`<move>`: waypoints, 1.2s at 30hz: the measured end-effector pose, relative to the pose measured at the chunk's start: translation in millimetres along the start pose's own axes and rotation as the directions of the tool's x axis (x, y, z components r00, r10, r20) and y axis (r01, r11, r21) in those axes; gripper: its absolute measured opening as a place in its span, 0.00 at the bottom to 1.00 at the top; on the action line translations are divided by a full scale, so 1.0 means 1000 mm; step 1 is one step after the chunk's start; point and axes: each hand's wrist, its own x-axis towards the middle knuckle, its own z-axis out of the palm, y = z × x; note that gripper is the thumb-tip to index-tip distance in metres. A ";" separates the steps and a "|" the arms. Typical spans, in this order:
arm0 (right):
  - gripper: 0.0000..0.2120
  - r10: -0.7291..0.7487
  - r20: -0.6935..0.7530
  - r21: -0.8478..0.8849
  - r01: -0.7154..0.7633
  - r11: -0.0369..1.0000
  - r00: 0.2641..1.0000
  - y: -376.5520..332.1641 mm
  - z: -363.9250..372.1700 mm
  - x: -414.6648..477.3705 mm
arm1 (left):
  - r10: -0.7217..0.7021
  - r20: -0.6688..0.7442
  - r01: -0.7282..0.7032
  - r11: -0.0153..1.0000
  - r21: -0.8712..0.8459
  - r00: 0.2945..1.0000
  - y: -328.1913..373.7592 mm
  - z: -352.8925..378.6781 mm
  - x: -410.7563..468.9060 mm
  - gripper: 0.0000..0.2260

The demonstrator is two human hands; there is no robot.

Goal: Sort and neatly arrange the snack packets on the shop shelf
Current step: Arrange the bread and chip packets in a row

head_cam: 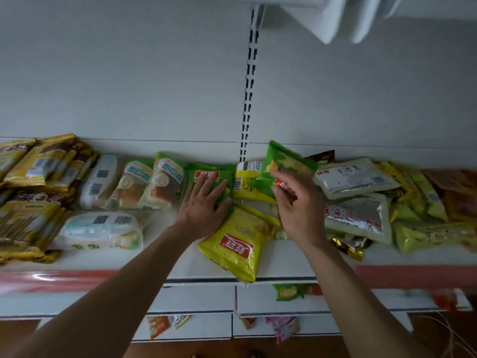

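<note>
My left hand [204,205] lies flat with straight fingers on a green chip packet [210,174] lying on the white shelf [180,262]. My right hand [296,205] pinches the lower edge of a second green chip packet [286,161] and holds it tilted above the shelf. Under that one lies a yellow packet [246,182] showing its barcode side. Another yellow chip packet [238,246] with a red logo lies near the shelf's front edge, between my two wrists.
Bread packets [144,184] and brown-gold packets [41,166] fill the shelf's left part. Clear silver-backed packets [356,200] and more yellow-green packets [423,215] pile up at the right. Lower shelves [289,293] hold small snack packets. A slotted upright [249,81] runs up the back wall.
</note>
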 end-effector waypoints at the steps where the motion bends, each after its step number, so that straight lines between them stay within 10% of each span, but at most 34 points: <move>1: 0.13 -0.075 -0.033 -0.064 0.073 0.995 0.997 0.002 -0.003 0.009 | -0.019 -0.025 0.018 1.000 -0.023 1.000 0.002 -0.002 -0.002 0.26; 5: 0.19 0.022 0.258 -0.380 0.080 0.922 0.966 0.018 0.000 0.035 | -0.023 -0.158 0.018 0.999 -0.029 0.987 0.013 -0.007 -0.010 0.27; 10: 0.30 0.207 0.491 -0.543 0.111 0.833 0.846 0.025 0.021 0.034 | -0.084 0.066 0.077 0.992 0.100 0.994 0.005 -0.005 -0.006 0.27; 18: 0.30 0.040 0.466 -0.561 0.260 0.786 0.884 0.022 0.032 0.032 | -0.116 0.089 0.117 0.993 -0.008 0.989 0.003 -0.006 0.006 0.27; 23: 0.27 0.187 0.639 -0.621 0.358 0.697 0.746 0.011 0.061 0.035 | -0.101 0.019 0.099 0.994 0.055 0.995 0.003 -0.010 0.002 0.22; 30: 0.10 0.065 0.424 -0.620 0.237 0.748 0.903 0.024 0.042 0.052 | -0.078 -0.005 0.078 0.996 0.042 0.997 -0.002 -0.001 0.000 0.24; 36: 0.26 0.159 0.393 -0.705 0.186 0.684 0.906 0.019 0.042 0.065 | -0.061 -0.057 0.067 0.991 0.117 0.997 -0.002 0.003 0.002 0.26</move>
